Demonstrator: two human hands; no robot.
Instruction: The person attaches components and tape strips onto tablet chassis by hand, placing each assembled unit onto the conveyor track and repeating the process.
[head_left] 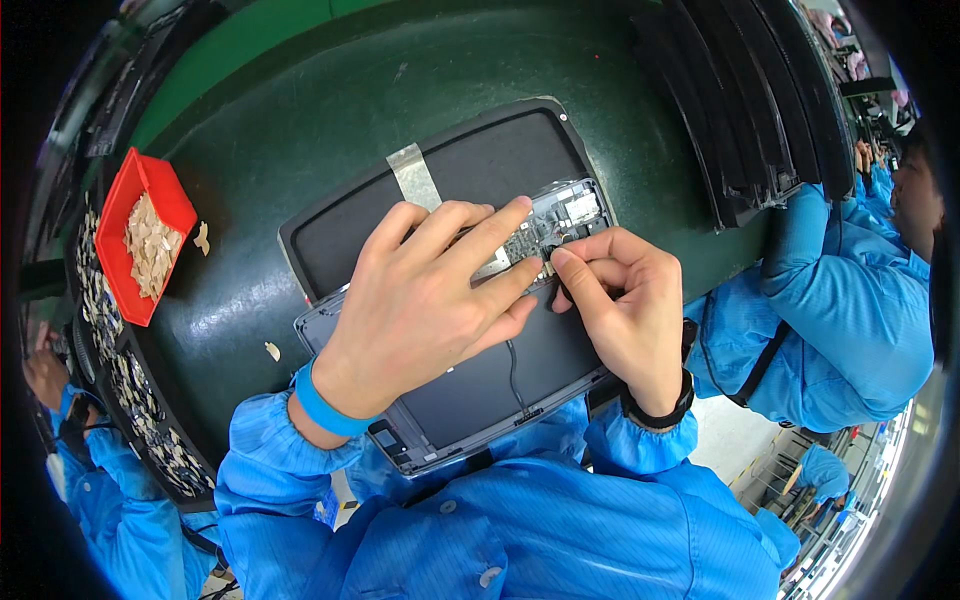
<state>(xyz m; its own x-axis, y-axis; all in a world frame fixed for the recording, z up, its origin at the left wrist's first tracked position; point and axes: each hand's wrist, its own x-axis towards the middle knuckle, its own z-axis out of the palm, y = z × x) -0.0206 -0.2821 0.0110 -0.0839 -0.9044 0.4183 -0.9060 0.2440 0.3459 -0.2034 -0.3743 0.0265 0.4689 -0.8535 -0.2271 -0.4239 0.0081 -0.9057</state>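
Note:
An opened laptop-like device with a grey shell lies in front of me, its far part resting on a dark padded tray. Across the far part runs an exposed circuit board. My left hand lies over the board with fingers spread, fingertips touching it and hiding much of it. Beside those fingertips, my right hand pinches at the board's near edge; what is between its thumb and fingers is too small to make out. A thin black cable crosses the grey shell towards me.
A red bin of tan flakes stands on the green table at left, with loose flakes nearby. A long black tray of small parts runs along the left edge. Black trays stand at far right; a co-worker sits close on the right.

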